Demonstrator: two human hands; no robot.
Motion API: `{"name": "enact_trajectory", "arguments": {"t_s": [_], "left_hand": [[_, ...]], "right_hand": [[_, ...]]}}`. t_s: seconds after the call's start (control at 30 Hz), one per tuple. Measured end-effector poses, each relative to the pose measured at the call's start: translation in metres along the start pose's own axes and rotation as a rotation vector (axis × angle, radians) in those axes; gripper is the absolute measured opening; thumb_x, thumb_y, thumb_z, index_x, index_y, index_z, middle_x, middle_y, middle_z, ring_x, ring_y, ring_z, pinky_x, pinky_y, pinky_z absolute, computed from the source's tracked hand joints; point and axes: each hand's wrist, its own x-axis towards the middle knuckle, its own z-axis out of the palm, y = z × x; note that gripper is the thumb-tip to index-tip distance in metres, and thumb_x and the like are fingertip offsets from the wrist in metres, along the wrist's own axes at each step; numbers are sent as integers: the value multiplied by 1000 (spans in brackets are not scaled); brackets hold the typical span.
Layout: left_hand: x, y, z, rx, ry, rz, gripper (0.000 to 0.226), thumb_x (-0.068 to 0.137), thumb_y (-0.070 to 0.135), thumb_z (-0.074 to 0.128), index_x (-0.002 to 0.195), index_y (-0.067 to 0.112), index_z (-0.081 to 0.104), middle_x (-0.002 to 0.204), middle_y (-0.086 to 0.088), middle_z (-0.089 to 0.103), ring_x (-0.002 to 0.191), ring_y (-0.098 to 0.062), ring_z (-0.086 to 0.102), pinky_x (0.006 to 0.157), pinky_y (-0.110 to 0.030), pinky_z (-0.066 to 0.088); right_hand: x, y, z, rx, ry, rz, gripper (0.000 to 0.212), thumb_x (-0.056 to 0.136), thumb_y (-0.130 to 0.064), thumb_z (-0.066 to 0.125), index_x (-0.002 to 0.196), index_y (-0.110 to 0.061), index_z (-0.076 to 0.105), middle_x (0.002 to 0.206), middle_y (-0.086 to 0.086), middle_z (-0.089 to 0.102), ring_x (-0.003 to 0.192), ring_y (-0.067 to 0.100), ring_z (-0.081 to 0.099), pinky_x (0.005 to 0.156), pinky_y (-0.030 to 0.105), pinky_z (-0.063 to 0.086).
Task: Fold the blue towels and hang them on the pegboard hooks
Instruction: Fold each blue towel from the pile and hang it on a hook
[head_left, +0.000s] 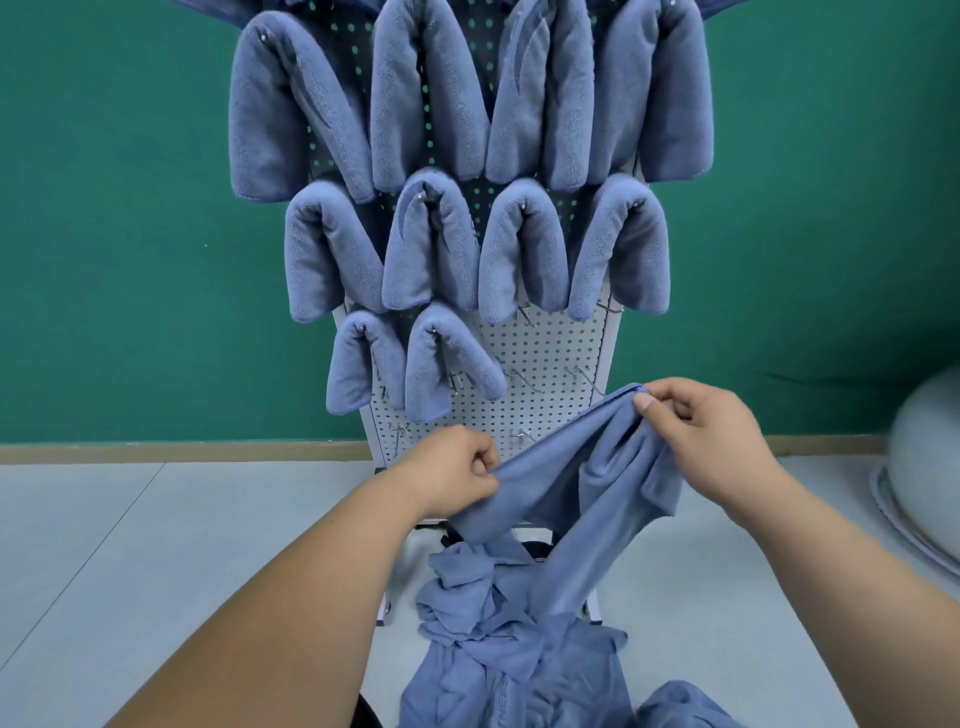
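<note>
Blue towels (322, 249), folded, fill the upper rows of the pegboard (550, 353), yet hooks (582, 374) at centre right are free, a pile (467, 608) waits at bottom centre, and the left hand (457, 470) and right hand (711, 431) pinch one unfolded towel (587, 483).

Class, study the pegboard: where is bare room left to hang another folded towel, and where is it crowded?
Free: lower right of the pegboard, below the middle row of towels and right of the two lowest towels, where bare hooks show. Crowded: everything above, wholly covered.
</note>
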Motion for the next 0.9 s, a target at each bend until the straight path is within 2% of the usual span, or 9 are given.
{"name": "enact_trajectory", "arguments": {"t_s": [0.13, 0.2, 0.3, 0.37, 0.5, 0.63, 0.77, 0.83, 0.9], "left_hand": [[0, -21, -12, -52, 108, -59, 4, 92, 23, 71, 89, 25, 72, 75, 5, 71, 68, -14, 59, 69, -27, 50], [-2, -27, -16, -117, 151, -72, 9, 96, 29, 73, 89, 25, 73, 70, 1, 71, 64, -17, 65, 66, -28, 52], [-7, -26, -20, -213, 192, -88, 18, 97, 33, 74, 84, 22, 71, 54, 3, 59, 53, -18, 62, 60, -28, 49], [-8, -20, -21, -301, 214, -95, 17, 95, 34, 77, 85, 21, 72, 52, 5, 54, 51, -15, 58, 60, -29, 48], [-12, 2, -19, -454, 168, -48, 17, 94, 35, 79, 102, 23, 71, 55, 2, 56, 52, -15, 57, 61, -29, 45], [-14, 23, -12, -493, 127, 23, 17, 101, 30, 70, 117, 26, 68, 59, 0, 52, 53, -16, 54, 65, -32, 46], [-15, 42, 2, -572, 44, 59, 27, 104, 23, 66, 130, 29, 66, 58, 2, 46, 56, -21, 52, 64, -32, 46], [-16, 49, 10, -572, 8, 60, 24, 104, 24, 66, 127, 32, 68, 56, 7, 45, 57, -21, 51, 60, -29, 43], [-14, 52, 17, -531, 8, 43, 7, 102, 28, 68, 107, 31, 73, 57, 5, 49, 55, -20, 50, 60, -35, 44]], "right_hand": [[6, 22, -15, -146, 29, 92, 15, 100, -35, 68, 87, -29, 73, 75, 2, 75, 73, 23, 66, 69, 35, 50], [8, 32, -19, -221, -1, 126, 16, 100, -35, 69, 85, -30, 72, 73, -1, 74, 76, 24, 68, 68, 35, 50], [10, 42, -16, -346, -68, 161, 16, 98, -34, 71, 84, -27, 70, 60, -4, 65, 62, 19, 59, 58, 30, 41], [11, 43, -12, -375, -115, 177, 6, 97, -30, 72, 93, -26, 70, 58, -6, 60, 57, 13, 52, 55, 28, 35], [10, 37, -6, -284, -188, 126, 15, 98, -17, 69, 110, -25, 67, 67, -3, 66, 58, 14, 54, 57, 29, 38], [1, 15, -1, -160, -289, 5, 19, 101, -18, 67, 109, -34, 64, 81, -5, 70, 62, 9, 59, 66, 28, 45], [-13, -8, 11, 6, -387, -90, 18, 102, -19, 67, 109, -35, 65, 81, -8, 67, 71, 16, 58, 75, 37, 51], [-19, -19, 17, 75, -427, -112, 18, 102, -18, 67, 110, -33, 65, 81, -6, 67, 74, 24, 58, 78, 41, 52], [-23, -26, 21, 84, -443, -125, 17, 101, -18, 68, 109, -33, 65, 81, -4, 68, 74, 27, 57, 76, 40, 51]]}}
